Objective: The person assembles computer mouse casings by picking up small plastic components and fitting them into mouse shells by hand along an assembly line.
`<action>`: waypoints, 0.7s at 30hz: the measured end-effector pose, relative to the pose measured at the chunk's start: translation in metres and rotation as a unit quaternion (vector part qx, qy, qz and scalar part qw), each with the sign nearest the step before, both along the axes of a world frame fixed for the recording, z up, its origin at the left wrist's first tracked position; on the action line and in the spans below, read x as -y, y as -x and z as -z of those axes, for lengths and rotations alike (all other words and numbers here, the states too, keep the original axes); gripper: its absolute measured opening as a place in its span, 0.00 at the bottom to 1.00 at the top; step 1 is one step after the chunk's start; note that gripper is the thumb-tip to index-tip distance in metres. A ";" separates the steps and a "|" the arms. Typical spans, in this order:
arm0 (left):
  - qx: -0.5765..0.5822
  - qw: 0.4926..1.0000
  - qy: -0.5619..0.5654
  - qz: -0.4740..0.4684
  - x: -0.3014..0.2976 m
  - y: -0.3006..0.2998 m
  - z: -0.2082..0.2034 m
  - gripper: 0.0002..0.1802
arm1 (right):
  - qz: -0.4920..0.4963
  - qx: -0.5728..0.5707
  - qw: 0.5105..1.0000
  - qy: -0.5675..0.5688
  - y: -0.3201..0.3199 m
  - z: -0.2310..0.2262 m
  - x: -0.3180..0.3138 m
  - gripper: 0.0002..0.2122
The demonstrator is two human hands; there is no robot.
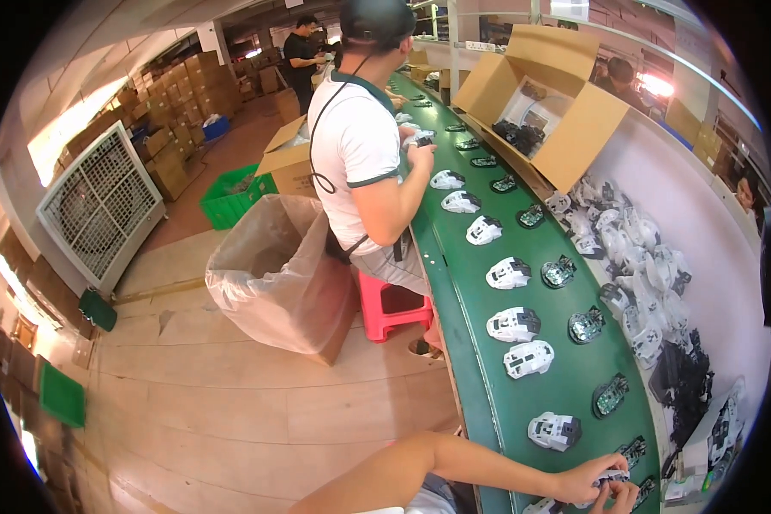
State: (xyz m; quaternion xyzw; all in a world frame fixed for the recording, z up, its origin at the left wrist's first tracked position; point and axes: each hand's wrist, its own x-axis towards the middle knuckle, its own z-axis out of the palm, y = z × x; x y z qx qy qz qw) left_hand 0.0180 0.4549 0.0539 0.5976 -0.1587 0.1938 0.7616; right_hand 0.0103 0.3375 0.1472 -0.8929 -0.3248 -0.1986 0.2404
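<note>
At the lower right, my left hand [581,481] reaches in over the green conveyor belt [487,377]. Its fingers are closed on a small white-and-dark mouse part [611,476]. My right hand [618,497], coming up from the lower edge, pinches the same part from the near side. The fingers cover much of it. A black mouse base with a circuit board [632,451] lies just beyond my hands. To their left on the belt is a white mouse shell [554,431]. Another base with a green board [610,396] sits farther up.
White shells and black bases run in two rows along the belt. Loose white shells [634,248] and black parts [685,385] heap along the right edge, below an open carton [531,94]. A co-worker [360,128] stands at the belt's left side, near a lined bin [270,274] and red stool [385,310].
</note>
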 end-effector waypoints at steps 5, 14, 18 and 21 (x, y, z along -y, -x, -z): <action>-0.025 0.995 0.045 0.088 -0.003 -0.004 -0.005 0.29 | 0.008 0.014 1.000 0.006 -0.002 -0.002 -0.001 0.07; -0.051 0.994 0.033 0.089 -0.018 0.005 -0.016 0.30 | 0.030 0.061 0.998 0.011 -0.004 -0.004 -0.009 0.08; -0.034 0.997 0.001 0.068 -0.024 0.006 -0.019 0.31 | -0.016 0.046 0.996 -0.079 -0.008 0.003 -0.004 0.07; -0.044 0.996 0.015 0.072 -0.023 0.006 -0.019 0.32 | 0.002 0.071 0.996 -0.063 -0.007 0.002 -0.006 0.07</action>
